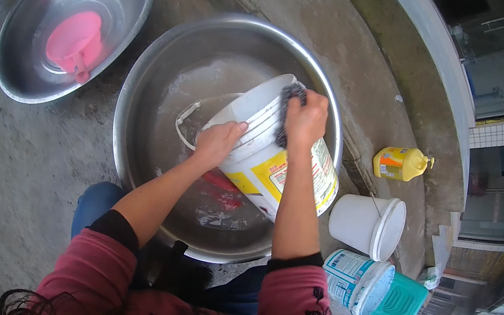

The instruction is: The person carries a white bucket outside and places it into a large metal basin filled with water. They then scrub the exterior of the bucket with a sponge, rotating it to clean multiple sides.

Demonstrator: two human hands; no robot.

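A white plastic bucket [262, 129] with a yellow printed label lies tilted in a large metal basin [126, 100] that holds some water. My left hand [220, 144] grips the bucket's rim, thumb on the outside. In my right hand [307, 116] is a dark scouring pad [286, 113], pressed on the ribbed outer wall just below the rim. The bucket's wire handle [180, 117] hangs out to the left. Something red [222, 181] lies in the basin under the bucket, partly hidden by it.
At upper left a second metal basin [10, 39] holds a pink plastic dipper [73, 37]. To the right stand a yellow jug [395, 162], a white bucket [355, 218], a bucket with a blue label [347, 278] and a teal plastic container [403, 300]. A concrete ledge runs behind.
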